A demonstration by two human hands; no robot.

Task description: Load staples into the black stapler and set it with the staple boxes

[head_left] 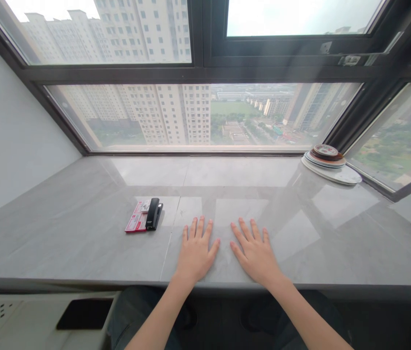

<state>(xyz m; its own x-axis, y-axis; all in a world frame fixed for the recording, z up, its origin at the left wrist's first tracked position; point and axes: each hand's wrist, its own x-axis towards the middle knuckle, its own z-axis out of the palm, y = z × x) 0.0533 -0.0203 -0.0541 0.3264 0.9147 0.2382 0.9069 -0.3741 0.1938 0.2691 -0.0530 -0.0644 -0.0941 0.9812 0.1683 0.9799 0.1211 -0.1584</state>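
Observation:
My left hand [197, 250] lies flat on the grey stone counter [81, 248], palm down with its fingers spread and nothing in it. To its right, a short gap away, my right hand [254, 252] rests the same way, fingers apart and empty. Left of my left hand is a black stapler [153, 214], lying on the right part of some red and white packets or cards [136, 222]. Neither hand touches them.
Stacked plates or round mats [331, 164] sit at the back right corner by the window frame [205, 75]. Below the counter's front edge at the left, a dark flat object [84, 314] lies on a white surface [26, 323]. A white wall [12, 126] bounds the left side.

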